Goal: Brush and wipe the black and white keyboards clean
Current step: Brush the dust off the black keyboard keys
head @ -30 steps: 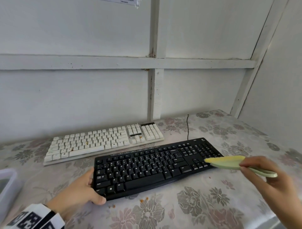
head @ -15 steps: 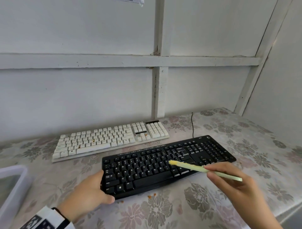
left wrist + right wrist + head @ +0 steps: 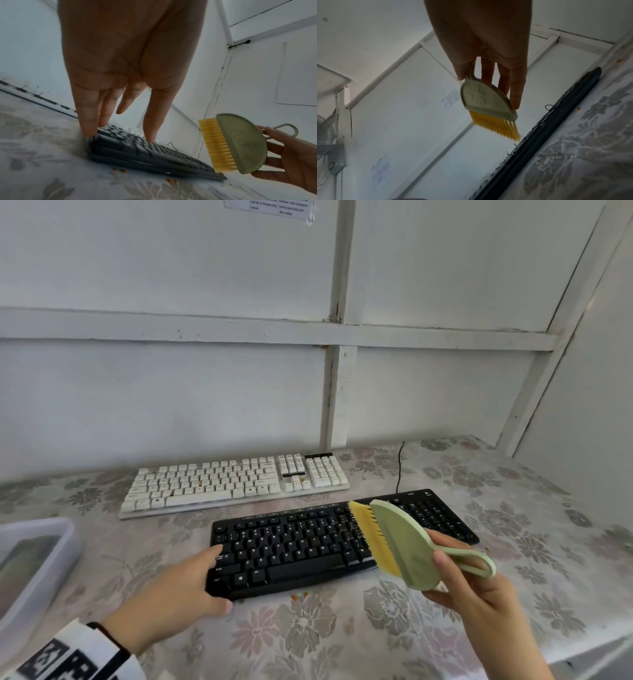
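Note:
The black keyboard (image 3: pixel 301 546) lies nearest me on the floral tablecloth, with the white keyboard (image 3: pixel 233 484) behind it. My left hand (image 3: pixel 178 587) rests on the black keyboard's left end, fingers straight on its edge (image 3: pixel 145 155) and thumb at the front corner. My right hand (image 3: pixel 479 604) grips a green brush (image 3: pixel 400 542) with yellow bristles, held just above the keys right of the middle, bristles pointing left. The right wrist view shows the brush (image 3: pixel 484 97) tilted over the black keyboard (image 3: pixel 556 135). Orange crumbs (image 3: pixel 299 595) lie in front of the black keyboard, and a few sit on the white one.
A clear plastic container (image 3: pixel 30 563) stands at the left edge of the table. A thin black cable (image 3: pixel 399 467) runs up from the black keyboard toward the wall. White panelled walls close in the back and right. The table's front right edge (image 3: pixel 582 645) is near my right arm.
The brush has travelled left from the keyboard's right end toward its middle and has turned so that its flat face shows. My left hand stays on the keyboard's left end.

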